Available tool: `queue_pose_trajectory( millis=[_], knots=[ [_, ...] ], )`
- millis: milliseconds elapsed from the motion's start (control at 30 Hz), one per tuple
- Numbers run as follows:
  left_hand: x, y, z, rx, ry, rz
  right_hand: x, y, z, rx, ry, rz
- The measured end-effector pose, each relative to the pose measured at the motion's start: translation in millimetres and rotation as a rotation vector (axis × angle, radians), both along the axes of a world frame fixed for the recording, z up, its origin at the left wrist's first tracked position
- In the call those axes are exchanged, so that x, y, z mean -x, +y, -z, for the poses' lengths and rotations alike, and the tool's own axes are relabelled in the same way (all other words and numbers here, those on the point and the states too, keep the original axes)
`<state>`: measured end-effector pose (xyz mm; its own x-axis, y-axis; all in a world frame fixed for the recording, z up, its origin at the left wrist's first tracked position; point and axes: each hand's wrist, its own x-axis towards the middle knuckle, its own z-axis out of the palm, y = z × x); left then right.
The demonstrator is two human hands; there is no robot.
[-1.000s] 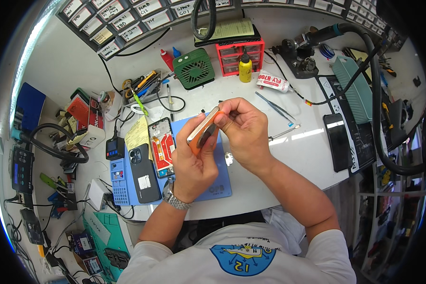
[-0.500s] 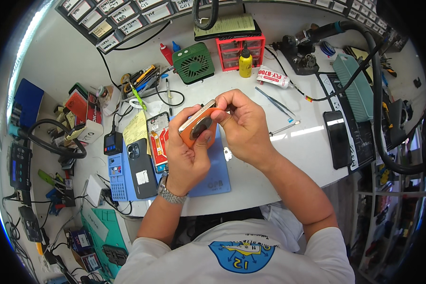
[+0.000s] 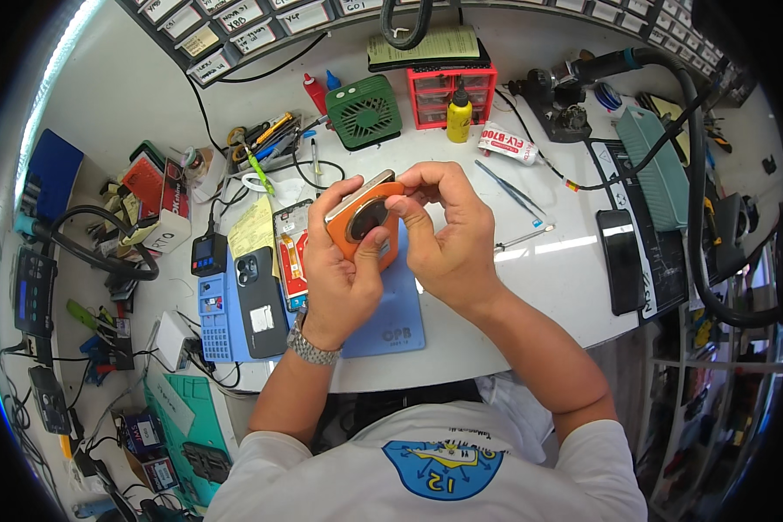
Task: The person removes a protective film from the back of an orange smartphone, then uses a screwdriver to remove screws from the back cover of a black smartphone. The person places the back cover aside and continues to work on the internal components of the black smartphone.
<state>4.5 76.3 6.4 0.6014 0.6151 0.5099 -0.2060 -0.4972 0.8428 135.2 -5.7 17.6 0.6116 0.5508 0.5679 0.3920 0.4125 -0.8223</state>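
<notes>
Nearest is the white shirt (image 3: 339,478); ahead of it a metal watch (image 3: 311,350) circles the left wrist. The left hand (image 3: 344,283) grips an orange phone (image 3: 343,233), thumb pressed on its back near the round black camera (image 3: 367,220), fingers wrapped around the left edge. The right hand (image 3: 451,235) pinches the phone's upper right corner between thumb and forefinger. The phone is tilted and held above the blue mat (image 3: 383,322), its silver side showing. On the mat, left of the hands, lies a dark phone (image 3: 260,304), with an opened phone (image 3: 294,252) beside it, partly hidden by the left hand. Beyond the right hand, tweezers (image 3: 511,191) lie on the white table (image 3: 548,296). Farther back are a white tube (image 3: 508,143), a yellow bottle (image 3: 459,120), a green fan (image 3: 363,113) and red drawers (image 3: 423,85).
</notes>
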Motion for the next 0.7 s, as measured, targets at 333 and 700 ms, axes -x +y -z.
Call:
queue_pose_trajectory(
  millis=[333,700],
  knots=[
    [2.8,-2.4,10.2,0.354,0.029,0.239,-4.0,1.5,12.3,-0.09,0.013,-0.114],
    [3.2,-0.7,4.0,0.534,0.045,0.205,-4.8,-2.2,1.9,0.018,0.066,-0.14]
  ],
)
